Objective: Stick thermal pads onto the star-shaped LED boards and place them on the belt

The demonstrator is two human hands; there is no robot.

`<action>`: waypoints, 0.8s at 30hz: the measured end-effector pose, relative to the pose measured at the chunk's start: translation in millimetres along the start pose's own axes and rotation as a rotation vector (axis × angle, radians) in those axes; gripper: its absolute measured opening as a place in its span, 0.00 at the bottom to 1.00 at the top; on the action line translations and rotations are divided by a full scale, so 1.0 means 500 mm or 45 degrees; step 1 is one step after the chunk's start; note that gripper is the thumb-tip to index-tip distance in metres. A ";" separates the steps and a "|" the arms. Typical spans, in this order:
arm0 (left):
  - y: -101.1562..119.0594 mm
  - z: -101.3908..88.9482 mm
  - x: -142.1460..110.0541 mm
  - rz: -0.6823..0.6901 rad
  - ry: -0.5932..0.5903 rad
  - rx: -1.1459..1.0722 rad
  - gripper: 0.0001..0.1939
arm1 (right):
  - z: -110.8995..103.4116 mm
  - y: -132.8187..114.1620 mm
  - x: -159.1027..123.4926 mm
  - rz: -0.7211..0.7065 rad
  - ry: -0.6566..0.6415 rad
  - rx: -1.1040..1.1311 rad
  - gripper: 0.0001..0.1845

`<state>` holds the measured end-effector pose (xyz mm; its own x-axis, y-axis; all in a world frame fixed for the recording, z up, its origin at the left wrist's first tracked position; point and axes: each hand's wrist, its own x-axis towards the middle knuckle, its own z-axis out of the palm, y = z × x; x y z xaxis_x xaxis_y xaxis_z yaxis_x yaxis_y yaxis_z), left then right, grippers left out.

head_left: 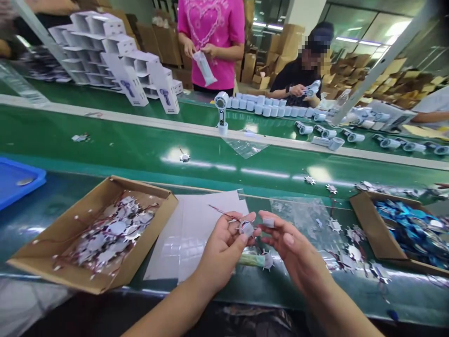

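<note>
My left hand (222, 248) pinches a small round silvery disc part (246, 228) with thin red wires trailing from it to the left. My right hand (291, 248) is close beside it, its thumb and forefinger closed on a small pale square piece (268, 223) held next to the disc. Both hands hover above the green bench (210, 164), over a white sheet (199, 224). A star-shaped silvery part (268, 260) lies on the bench just below my hands.
A cardboard box (70, 262) of wired silvery discs sits at left, a box of blue shiny pieces (414, 231) at right. Loose star-shaped parts (351, 252) lie right of my hands. A blue tray (17, 180) is far left. Two people work across the conveyor among small white fans (266, 107).
</note>
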<state>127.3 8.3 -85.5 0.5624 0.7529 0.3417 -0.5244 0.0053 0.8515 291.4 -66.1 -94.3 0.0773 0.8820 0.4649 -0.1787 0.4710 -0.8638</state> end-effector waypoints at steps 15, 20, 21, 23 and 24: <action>0.003 0.008 -0.008 -0.007 0.173 0.293 0.28 | -0.013 0.015 0.000 0.019 0.013 0.099 0.25; -0.009 -0.007 0.000 -0.027 0.150 0.342 0.26 | -0.047 -0.001 -0.004 0.055 0.164 0.124 0.24; -0.012 -0.006 -0.002 -0.011 0.130 0.328 0.24 | -0.048 -0.004 -0.006 0.066 0.160 0.115 0.24; -0.016 0.001 -0.005 0.019 0.031 0.275 0.20 | -0.047 -0.008 -0.010 0.078 0.117 0.083 0.25; -0.017 0.005 -0.005 0.042 -0.054 0.237 0.18 | -0.045 -0.008 -0.012 0.074 0.089 0.063 0.25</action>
<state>131.9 4.6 -92.9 0.5757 0.7220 0.3838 -0.4178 -0.1437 0.8971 313.6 -72.7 -98.0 0.1330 0.9076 0.3981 -0.2332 0.4191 -0.8775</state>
